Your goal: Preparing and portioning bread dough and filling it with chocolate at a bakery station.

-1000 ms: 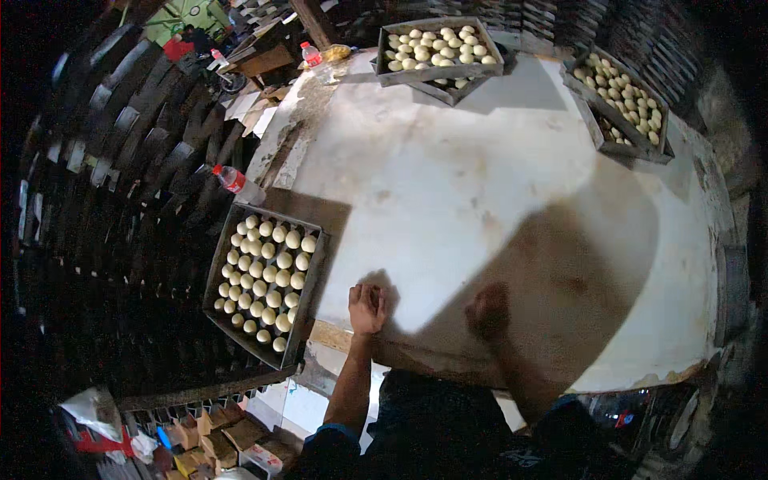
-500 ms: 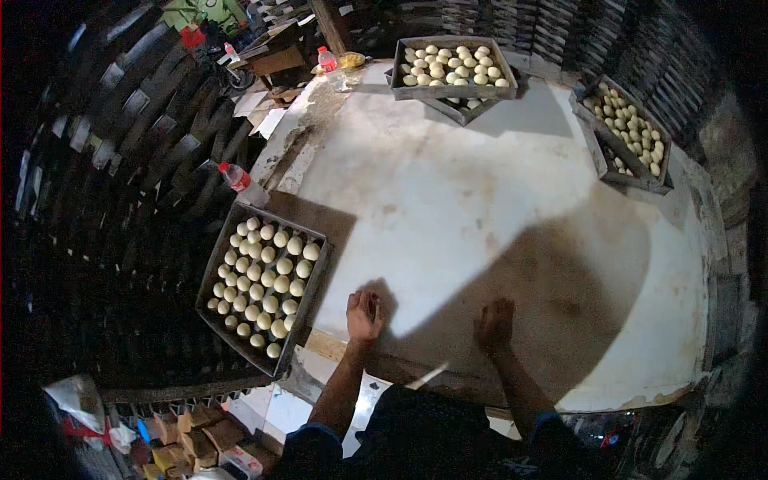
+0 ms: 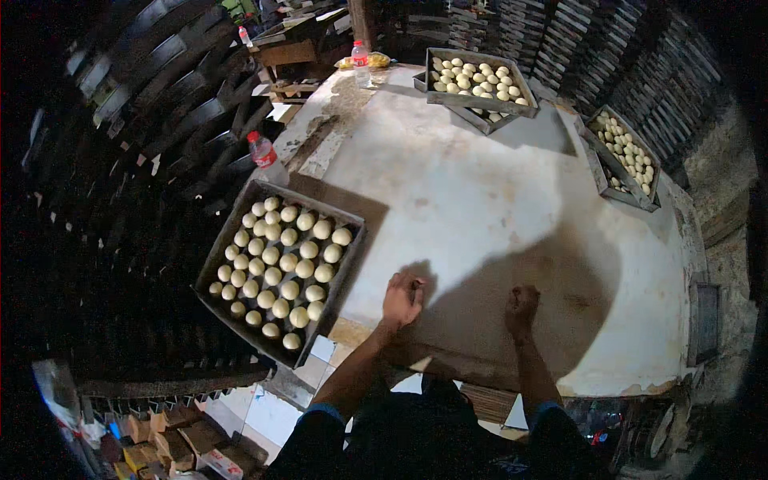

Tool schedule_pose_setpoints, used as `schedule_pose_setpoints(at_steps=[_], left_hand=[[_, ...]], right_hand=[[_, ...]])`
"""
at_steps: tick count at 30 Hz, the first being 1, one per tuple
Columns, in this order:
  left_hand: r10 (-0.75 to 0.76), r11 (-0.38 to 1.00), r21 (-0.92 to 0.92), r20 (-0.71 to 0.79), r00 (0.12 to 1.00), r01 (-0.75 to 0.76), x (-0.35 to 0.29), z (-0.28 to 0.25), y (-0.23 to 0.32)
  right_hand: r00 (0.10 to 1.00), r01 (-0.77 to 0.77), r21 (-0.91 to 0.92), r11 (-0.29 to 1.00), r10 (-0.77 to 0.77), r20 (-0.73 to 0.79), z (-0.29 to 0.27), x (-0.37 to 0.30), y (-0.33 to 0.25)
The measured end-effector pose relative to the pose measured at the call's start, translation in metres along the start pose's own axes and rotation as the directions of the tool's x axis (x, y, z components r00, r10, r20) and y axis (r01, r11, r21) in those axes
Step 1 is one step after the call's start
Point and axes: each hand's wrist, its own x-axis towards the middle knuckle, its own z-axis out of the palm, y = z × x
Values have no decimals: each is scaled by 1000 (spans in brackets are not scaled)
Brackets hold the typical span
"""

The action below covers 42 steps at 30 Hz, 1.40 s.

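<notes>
Hands — two, bare, both resting on the near edge of the surface (image 3: 480, 200), set apart from one another with a stretch of bare top between them. Left hand (image 3: 402, 300): fingers curled under, knuckles up, pressed down on the top; whether anything lies under it cannot be told. Right hand (image 3: 522, 308): closed into a loose fist, also down on the top, in the person's own shadow; contents, if any, cannot be told.

Surface — large, pale, floured or stained, rounded at the far right; dark shadow across the near portion around both hands.

Tray, near left (image 3: 240, 232) — dark metal, rectangular, hanging partly over the left edge of the surface, just beside the left hand. Holds rows of dough balls (image 3: 280, 264), pale yellow, round, closely set.

Tray, far middle (image 3: 480, 100) — same kind, filled with dough balls, sitting skewed on a second tray beneath it; well apart from the hands.

Tray, far right (image 3: 632, 188) — same kind, filled with dough balls, at the right rim of the surface.

Bottle (image 3: 266, 160) — clear plastic, red cap, upright just beyond the near left tray. Second bottle (image 3: 362, 64), upright at the far left corner.

Racks (image 3: 144, 96) — dark, stacked, at the left and along the back.
</notes>
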Motion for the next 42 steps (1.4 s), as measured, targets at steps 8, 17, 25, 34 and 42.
schedule_pose_setpoints(at_steps=[8,17,25,34,42], left_hand=[[-330,760,-389,459,825,520,-63,-56,-15],[-7,866,-439,471,882,241,-58,-162,16],[65,894,-425,445,893,146,-42,-138,78],[175,948,-318,517,838,-1,-20,-3,144],[322,947,-252,703,634,-202,-11,32,214]], right_hand=[[527,-749,594,-293,281,803,-109,-24,-79],[659,-678,533,507,96,746,-82,-56,-336],[939,-240,565,789,40,342,-83,-44,-278],[945,-296,526,797,163,285,-144,-1,-182],[990,-139,180,974,143,-11,-158,11,-72]])
